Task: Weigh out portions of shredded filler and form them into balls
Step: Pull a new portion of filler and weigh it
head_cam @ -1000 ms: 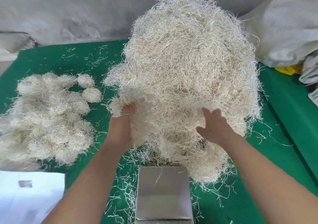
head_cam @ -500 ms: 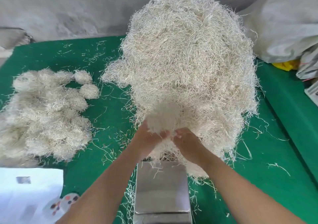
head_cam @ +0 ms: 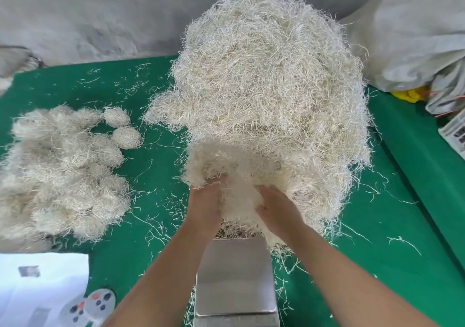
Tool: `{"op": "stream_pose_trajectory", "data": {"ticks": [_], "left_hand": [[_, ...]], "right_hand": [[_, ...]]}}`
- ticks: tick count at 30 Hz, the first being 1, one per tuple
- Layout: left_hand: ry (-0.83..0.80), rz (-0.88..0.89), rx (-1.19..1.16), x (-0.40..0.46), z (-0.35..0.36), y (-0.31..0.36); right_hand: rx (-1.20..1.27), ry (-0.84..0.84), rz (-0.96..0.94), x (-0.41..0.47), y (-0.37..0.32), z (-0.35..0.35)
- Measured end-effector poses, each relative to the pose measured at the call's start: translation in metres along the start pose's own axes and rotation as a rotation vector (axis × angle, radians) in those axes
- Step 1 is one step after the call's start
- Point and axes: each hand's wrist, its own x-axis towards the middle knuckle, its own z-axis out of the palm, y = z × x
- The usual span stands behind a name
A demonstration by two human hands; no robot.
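Fingers of the left hand (head_cam: 205, 207) and right hand (head_cam: 278, 208) curl around a clump of shredded filler (head_cam: 226, 175), held between them at the big pile's (head_cam: 271, 87) foot, above the steel scale (head_cam: 235, 276); finished balls (head_cam: 63, 170) lie leftward.

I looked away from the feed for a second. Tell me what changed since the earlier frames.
The left hand and right hand, spread apart on the big filler heap a second ago, came together and drew a clump of filler toward the metal scale pan; they now hold it between them. The heap, the finished balls at left and the pan stayed put.
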Motion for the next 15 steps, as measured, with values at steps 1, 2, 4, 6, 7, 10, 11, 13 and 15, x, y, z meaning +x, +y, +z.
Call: {"op": "stream_pose_trajectory", "data": {"ticks": [1,2,4,6,7,10,11,13,15], "left_hand": [[-0.027,-0.040,-0.114,0.000,-0.001,0.006],[-0.041,-0.006,-0.183,-0.003,0.001,0.012],[-0.108,-0.057,-0.351,-0.006,0.003,0.020],[-0.125,-0.047,-0.326,-0.011,0.006,0.020],[-0.155,-0.037,-0.330,-0.015,0.007,0.018],[-0.163,-0.017,-0.394,-0.017,0.010,0.013],[-0.166,-0.019,-0.424,-0.019,0.009,0.012],[-0.173,-0.025,-0.422,-0.023,0.011,0.008],[-0.155,0.013,-0.408,-0.027,0.010,0.004]], "right_hand": [[-0.022,0.031,0.029,0.004,0.004,-0.004],[-0.035,0.048,0.060,0.007,0.009,-0.010],[-0.092,0.082,0.101,0.015,0.013,-0.024],[-0.180,0.111,0.143,0.028,0.014,-0.037],[-0.215,0.117,0.168,0.035,0.013,-0.042],[-0.308,0.134,0.223,0.054,0.012,-0.056],[-0.316,0.123,0.243,0.059,0.014,-0.062],[-0.278,0.084,0.292,0.072,0.018,-0.067],[-0.218,0.058,0.304,0.084,0.026,-0.067]]}}
